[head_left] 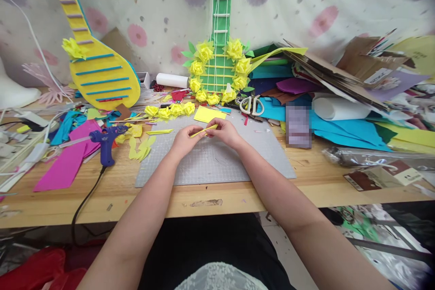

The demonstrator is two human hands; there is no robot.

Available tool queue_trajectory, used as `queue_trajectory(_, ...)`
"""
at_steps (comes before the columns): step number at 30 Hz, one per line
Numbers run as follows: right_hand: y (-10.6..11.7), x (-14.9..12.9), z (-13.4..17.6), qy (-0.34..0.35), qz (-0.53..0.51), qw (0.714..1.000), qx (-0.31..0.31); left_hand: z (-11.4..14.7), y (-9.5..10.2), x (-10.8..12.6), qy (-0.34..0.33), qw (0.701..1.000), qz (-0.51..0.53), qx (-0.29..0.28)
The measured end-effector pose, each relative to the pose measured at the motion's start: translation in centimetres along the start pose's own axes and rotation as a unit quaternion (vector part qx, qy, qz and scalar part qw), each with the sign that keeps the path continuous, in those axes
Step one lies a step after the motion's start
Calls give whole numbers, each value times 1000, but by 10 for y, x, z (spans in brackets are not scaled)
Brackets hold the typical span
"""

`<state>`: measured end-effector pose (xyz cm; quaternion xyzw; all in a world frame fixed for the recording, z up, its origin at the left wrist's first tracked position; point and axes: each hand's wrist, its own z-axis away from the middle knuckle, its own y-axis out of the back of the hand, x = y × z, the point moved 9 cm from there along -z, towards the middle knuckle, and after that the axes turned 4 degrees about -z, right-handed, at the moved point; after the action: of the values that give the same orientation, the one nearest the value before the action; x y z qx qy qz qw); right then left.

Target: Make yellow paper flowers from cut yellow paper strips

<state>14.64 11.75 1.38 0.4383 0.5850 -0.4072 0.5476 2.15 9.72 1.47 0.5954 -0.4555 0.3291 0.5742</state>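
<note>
Between both hands, over the grey cutting mat [217,163], is a narrow strip of folded yellow paper [200,133]. My left hand [186,139] pinches its left part, and my right hand [224,131] grips the other end with thumb and fingers. Just beyond the fingers lies a flat yellow paper sheet [208,114]. A second thin yellow strip [159,132] rests left of my left hand. Yellow paper roses [173,110] sit in a row at the mat's far left, and cut yellow petals [141,147] are scattered by its left edge.
A blue glue gun [106,145] stands on the left, its cord hanging over the table edge. At the back lean a green paper instrument [220,54] with yellow roses and a yellow one [105,77]. White-handled scissors [252,107] lie behind the mat; stacked coloured paper [346,129] fills the right.
</note>
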Motion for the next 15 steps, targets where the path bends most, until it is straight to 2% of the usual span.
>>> queue_trajectory(3,-4,0,-1,14,11,1000,1,0,-5,-4,15,1000,-6,-22)
queue_trajectory(6,-4,0,-2,20,-33,999,17,1,0,-9,49,998,26,13)
queue_trajectory(10,-8,8,-1,-19,-112,993,14,3,3,-12,76,992,78,64)
queue_trajectory(15,-5,12,-2,-28,-137,989,49,5,1,-12,94,985,120,83)
